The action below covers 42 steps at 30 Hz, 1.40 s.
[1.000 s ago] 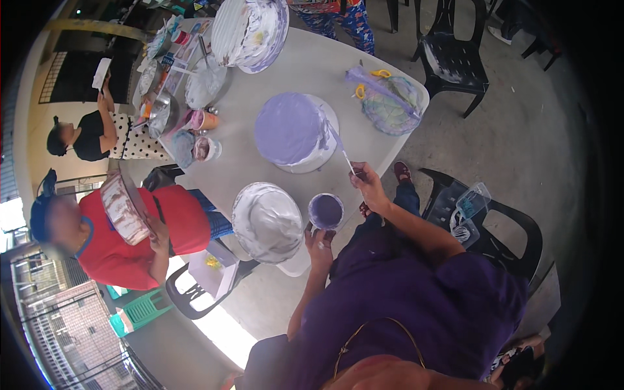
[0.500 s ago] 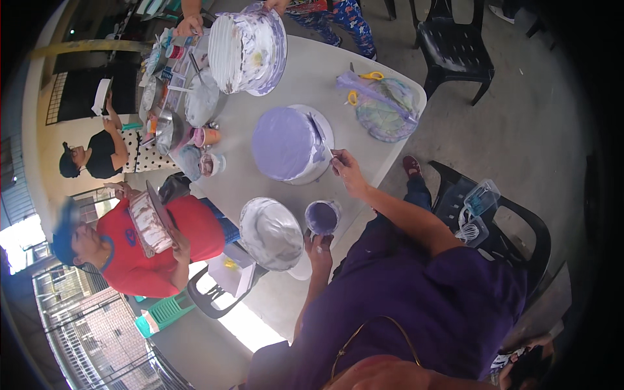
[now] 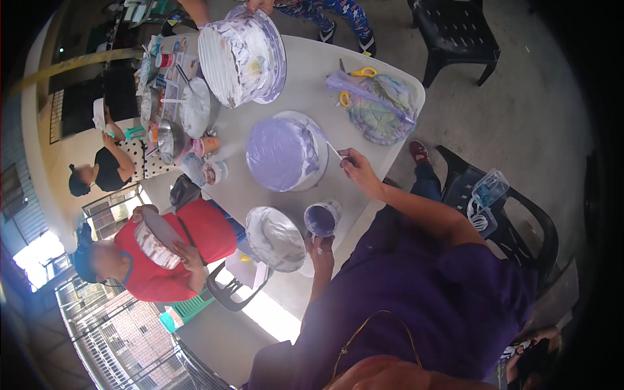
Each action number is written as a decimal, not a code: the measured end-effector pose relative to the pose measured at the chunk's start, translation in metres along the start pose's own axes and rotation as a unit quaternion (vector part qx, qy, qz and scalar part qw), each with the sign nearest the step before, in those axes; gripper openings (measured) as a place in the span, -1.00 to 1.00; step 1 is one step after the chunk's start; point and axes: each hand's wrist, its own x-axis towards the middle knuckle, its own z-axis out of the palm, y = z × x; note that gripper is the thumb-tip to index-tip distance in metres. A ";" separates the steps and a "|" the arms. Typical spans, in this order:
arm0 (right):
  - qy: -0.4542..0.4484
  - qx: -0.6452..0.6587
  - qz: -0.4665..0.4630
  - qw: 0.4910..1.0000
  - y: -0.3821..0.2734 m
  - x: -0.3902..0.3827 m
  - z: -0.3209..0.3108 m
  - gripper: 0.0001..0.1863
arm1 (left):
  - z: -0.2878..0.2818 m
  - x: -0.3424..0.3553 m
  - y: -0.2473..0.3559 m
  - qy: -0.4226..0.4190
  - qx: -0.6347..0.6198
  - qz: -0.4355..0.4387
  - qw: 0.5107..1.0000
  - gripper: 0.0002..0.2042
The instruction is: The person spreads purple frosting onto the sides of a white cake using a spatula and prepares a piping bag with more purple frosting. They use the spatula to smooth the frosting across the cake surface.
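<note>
A round cake (image 3: 276, 155) with purple icing on top and purple and white on its side stands on a board in front of me. My right hand (image 3: 361, 173) is closed on the pale handle of a thin spatula (image 3: 333, 149), whose far end lies against the cake's right side. Closer to me, my left hand (image 3: 320, 252) wraps round the lower part of a cup (image 3: 321, 220) of purple icing. Left of the cup, a wide bowl (image 3: 275, 239) is smeared with white icing.
Purple bags and yellow scissors (image 3: 363, 72) lie at the table's (image 3: 227, 140) far right. Across it, another person's hand holds up a white-and-purple cake (image 3: 237, 58). Bowls and cups crowd the left side. A person in red (image 3: 198, 237) holds a cake. Right of me stands a black chair (image 3: 513, 234).
My right hand has shifted slightly right, with the spatula still at the cake's side. The person in red has tilted their cake and moved it slightly right. My left hand keeps the cup.
</note>
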 end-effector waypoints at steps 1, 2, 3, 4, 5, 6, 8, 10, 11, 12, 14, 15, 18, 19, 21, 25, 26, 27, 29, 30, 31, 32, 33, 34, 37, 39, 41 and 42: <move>0.001 0.004 0.000 1.000 0.000 0.007 0.001 -0.76 | 0.006 -0.002 0.003 0.006 0.033 0.001 0.999 -0.53; 0.004 -0.026 0.007 1.000 -0.002 0.013 0.005 -0.76 | 0.010 -0.004 0.005 0.015 0.065 0.002 0.998 -0.55; 0.007 -0.055 0.013 0.998 -0.004 0.017 0.008 -0.76 | 0.005 -0.002 0.004 0.018 0.066 0.004 0.998 -0.55; 0.005 -0.053 0.015 0.998 -0.004 0.021 0.008 -0.76 | -0.003 0.002 0.001 0.014 0.147 0.014 0.989 -0.58; 0.012 -0.076 0.006 0.997 -0.001 0.025 0.008 -0.76 | 0.001 0.003 0.006 0.008 0.227 0.024 0.974 -0.60; 0.019 -0.100 -0.004 0.995 0.001 0.030 0.007 -0.76 | 0.005 0.003 0.011 0.010 0.229 0.025 0.973 -0.60; 0.012 -0.113 -0.019 0.993 0.005 0.036 0.001 -0.76 | 0.017 0.003 0.022 0.007 0.178 0.033 0.984 -0.63; 0.006 -0.126 -0.034 0.991 0.009 0.041 -0.005 -0.76 | 0.012 0.016 0.026 -0.001 0.221 0.048 0.974 -0.61; 0.000 -0.128 -0.043 0.991 0.010 0.042 -0.007 -0.76 | 0.008 0.024 0.026 -0.008 0.261 0.063 0.963 -0.59; -0.005 -0.131 -0.052 0.990 0.009 0.043 -0.007 -0.76 | 0.005 0.032 0.024 -0.006 0.268 0.097 0.958 -0.60; -0.019 -0.128 -0.038 0.991 0.005 0.041 -0.006 -0.76 | 0.002 0.046 0.025 0.005 0.227 0.108 0.968 -0.59; -0.029 -0.125 -0.027 0.991 0.002 0.039 -0.007 -0.76 | 0.002 0.055 0.026 0.010 0.187 0.119 0.975 -0.59; -0.025 -0.119 -0.023 0.992 0.001 0.040 -0.006 -0.77 | -0.004 0.085 0.032 -0.060 0.298 0.134 0.943 -0.59; -0.025 -0.119 -0.022 0.992 0.000 0.040 -0.006 -0.77 | -0.004 0.096 0.033 -0.059 0.298 0.134 0.943 -0.59; -0.026 -0.106 -0.017 0.994 -0.002 0.040 -0.006 -0.77 | -0.007 0.118 0.030 0.018 -0.083 -0.065 0.994 -0.52; -0.032 -0.121 -0.046 0.991 0.003 0.044 -0.005 -0.76 | -0.037 0.153 0.004 0.011 -0.133 -0.096 0.986 -0.47; -0.043 -0.143 -0.041 0.988 0.003 0.043 -0.006 -0.77 | -0.034 0.156 0.000 0.032 -0.151 -0.106 0.982 -0.46; -0.054 -0.164 -0.037 0.984 0.002 0.042 -0.007 -0.77 | -0.033 0.158 -0.002 0.052 -0.168 -0.116 0.978 -0.45; -0.060 -0.156 -0.046 0.985 0.003 0.036 -0.006 -0.77 | -0.034 0.158 -0.002 0.027 -0.167 -0.111 0.979 -0.41; -0.068 -0.148 -0.055 0.985 0.003 0.033 -0.005 -0.77 | -0.034 0.157 -0.002 0.002 -0.167 -0.104 0.981 -0.37; -0.067 -0.148 -0.054 0.985 0.004 0.029 -0.005 -0.77 | -0.033 0.157 -0.002 0.002 -0.166 -0.104 0.981 -0.37; -0.083 -0.100 -0.038 0.991 -0.001 0.025 -0.003 -0.77 | -0.028 0.156 0.000 0.011 -0.125 -0.107 0.986 -0.34; -0.099 -0.051 -0.021 0.994 -0.006 0.022 -0.003 -0.77 | -0.023 0.155 0.002 0.020 -0.085 -0.108 0.990 -0.30; -0.098 -0.052 -0.020 0.994 -0.012 0.021 -0.001 -0.77 | -0.019 0.152 0.004 0.020 -0.085 -0.110 0.990 -0.30; -0.090 -0.032 -0.039 0.995 -0.020 0.024 0.001 -0.77 | -0.019 0.147 0.007 0.010 -0.095 -0.114 0.989 -0.23; -0.062 -0.054 -0.025 0.996 -0.009 0.040 -0.003 -0.76 | -0.015 0.146 0.009 -0.013 -0.106 -0.106 0.989 -0.23; -0.047 -0.112 -0.033 0.992 -0.002 0.048 -0.001 -0.76 | -0.014 0.146 0.009 -0.018 -0.102 -0.103 0.989 -0.23; -0.032 -0.171 -0.040 0.984 -0.001 0.051 0.002 -0.76 | -0.013 0.147 0.009 -0.023 -0.097 -0.101 0.990 -0.22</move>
